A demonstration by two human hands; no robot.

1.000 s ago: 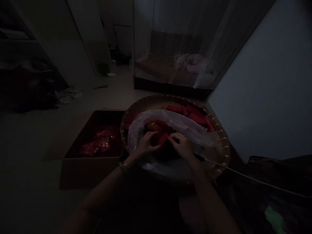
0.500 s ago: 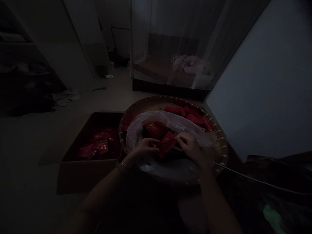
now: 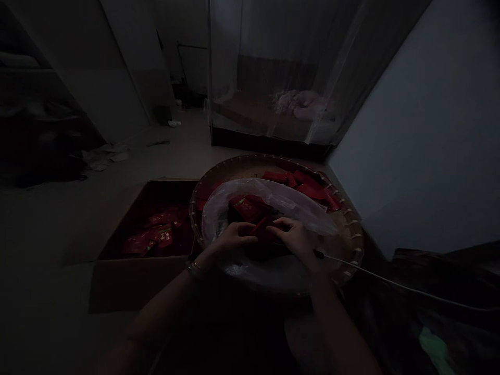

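Note:
Between my two hands is a red packet [image 3: 261, 226], tilted over the open plastic bag [image 3: 308, 213]. My left hand [image 3: 233, 237] pinches its left side with thumb and fingers. At its right side, the fingertips of my right hand [image 3: 292, 235] are closed on it too. More red packets [image 3: 248, 207] with gold print lie in the bag just beyond my hands. The bag rests in a wide round woven bamboo tray [image 3: 353, 224], where other red packets [image 3: 310, 188] lie along the far right rim. Dim light hides the detail of the packets.
Left of the tray, an open cardboard box [image 3: 140, 276] holds several printed red packets [image 3: 160, 234]. A white cable [image 3: 394, 284] runs from near my right wrist to the right. A netted bed [image 3: 269, 120] stands behind, and a pale wall [image 3: 425, 135] rises on the right.
My right hand has moved slightly left and closer to my left hand. The red packet, earlier spread flat between them, now appears tilted and more edge-on. The cable's dark end has come into view.

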